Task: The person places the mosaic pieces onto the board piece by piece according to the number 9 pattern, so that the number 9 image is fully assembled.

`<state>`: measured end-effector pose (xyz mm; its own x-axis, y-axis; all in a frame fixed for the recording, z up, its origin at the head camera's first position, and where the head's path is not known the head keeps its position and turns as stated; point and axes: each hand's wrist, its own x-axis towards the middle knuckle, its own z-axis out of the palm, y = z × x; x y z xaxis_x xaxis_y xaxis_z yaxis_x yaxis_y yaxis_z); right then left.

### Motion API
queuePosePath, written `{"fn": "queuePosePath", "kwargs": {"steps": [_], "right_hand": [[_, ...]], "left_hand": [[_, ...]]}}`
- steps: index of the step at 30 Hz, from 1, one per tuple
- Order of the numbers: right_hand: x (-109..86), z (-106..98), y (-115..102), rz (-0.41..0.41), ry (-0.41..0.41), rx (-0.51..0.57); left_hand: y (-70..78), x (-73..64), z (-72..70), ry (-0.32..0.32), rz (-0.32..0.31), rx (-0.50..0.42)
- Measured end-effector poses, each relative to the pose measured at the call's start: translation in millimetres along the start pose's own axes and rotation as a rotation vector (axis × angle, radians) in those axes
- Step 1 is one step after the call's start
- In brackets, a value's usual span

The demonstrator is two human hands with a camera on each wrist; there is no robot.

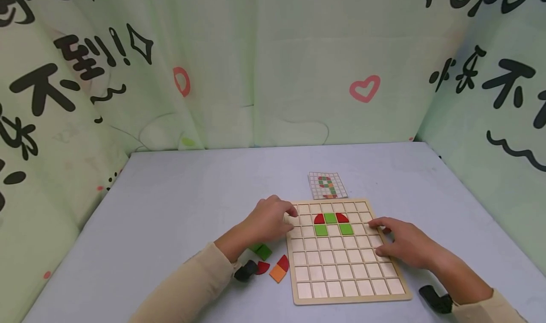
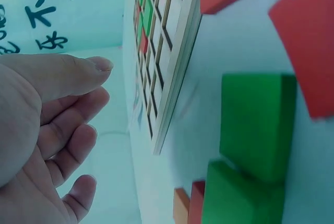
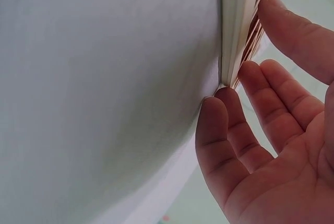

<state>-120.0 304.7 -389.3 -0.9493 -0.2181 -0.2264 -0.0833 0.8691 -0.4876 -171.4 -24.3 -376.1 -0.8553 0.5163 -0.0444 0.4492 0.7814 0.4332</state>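
Observation:
A wooden grid board (image 1: 334,271) lies on the table. In its upper rows sit red quarter-round blocks (image 1: 319,219) at both ends of a green square block (image 1: 330,218), with two more green squares (image 1: 321,230) below them. My left hand (image 1: 268,217) hovers by the board's upper left edge, thumb and fingers loosely bent and apart; in the left wrist view nothing is between them. At the board's right edge, my right hand (image 1: 407,242) rests its fingertips against the rim, the thumb (image 3: 300,33) reaching over the grid side.
Left of the board lie loose green blocks (image 1: 263,252), red pieces (image 1: 262,267) and an orange square (image 1: 277,273). Behind the board is a small pattern card (image 1: 337,186). Printed curtains (image 1: 273,76) enclose the white table (image 1: 192,195).

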Motion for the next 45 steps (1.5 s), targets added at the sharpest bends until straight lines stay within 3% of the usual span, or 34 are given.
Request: {"fn": "queuePosePath", "kwargs": {"steps": [8, 15, 30, 45], "right_hand": [[-1.0, 1, 0, -0.011, 0.000, 0.012], [-0.9, 0, 1, -0.013, 0.001, 0.006], [1.7, 0, -2, -0.020, 0.000, -0.015], [3.4, -1, -2, -0.055, 0.019, -0.024]], "left_hand": [[-18.3, -11.7, -6.6, 0.047, -0.031, -0.035], [-33.5, -20.1, -13.2, 0.050, -0.119, -0.098], [-60.0, -28.5, -13.5, 0.048, -0.203, -0.075], [-62.4, -31.7, -12.5, 0.044, -0.212, -0.069]]}}
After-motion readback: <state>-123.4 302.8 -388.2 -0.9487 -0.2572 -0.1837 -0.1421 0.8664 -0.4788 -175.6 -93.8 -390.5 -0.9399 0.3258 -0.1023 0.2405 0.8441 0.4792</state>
